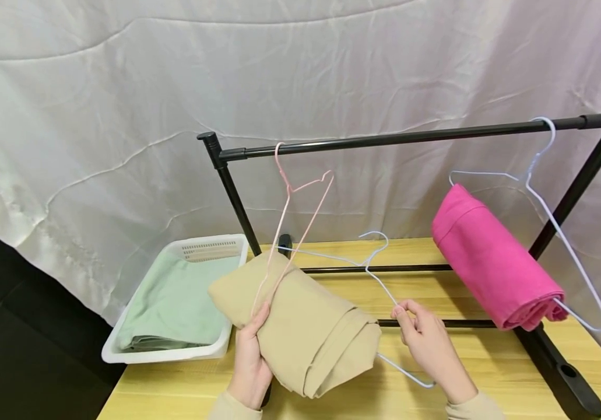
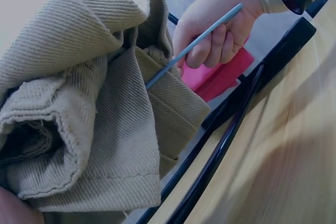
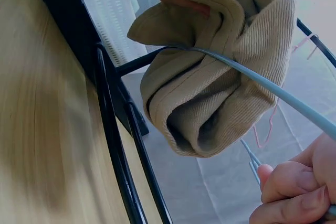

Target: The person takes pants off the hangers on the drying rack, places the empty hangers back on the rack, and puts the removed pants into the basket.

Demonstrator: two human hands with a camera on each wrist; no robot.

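My left hand (image 1: 251, 359) holds a folded khaki twill garment (image 1: 300, 303) at its left side, thumb in front and the other fingers hidden behind the cloth. A pink hanger (image 1: 283, 216) hooks over the rack's top rail, and its lower wires come down in front of the garment by my left thumb. With its fingertips my right hand (image 1: 428, 341) pinches the sloping wire of a light blue hanger (image 1: 381, 286). That hanger's hook is free of the rail. Its bottom bar (image 3: 262, 83) runs into the folds of the khaki garment in the right wrist view.
A black rack (image 1: 410, 138) stands on the wooden table (image 1: 164, 391). On its right, a bright pink folded garment (image 1: 489, 262) hangs on another blue hanger (image 1: 568, 233). At the left, a white basket (image 1: 169, 354) holds pale green folded cloth (image 1: 185, 303). A pale curtain (image 1: 331, 70) hangs behind.
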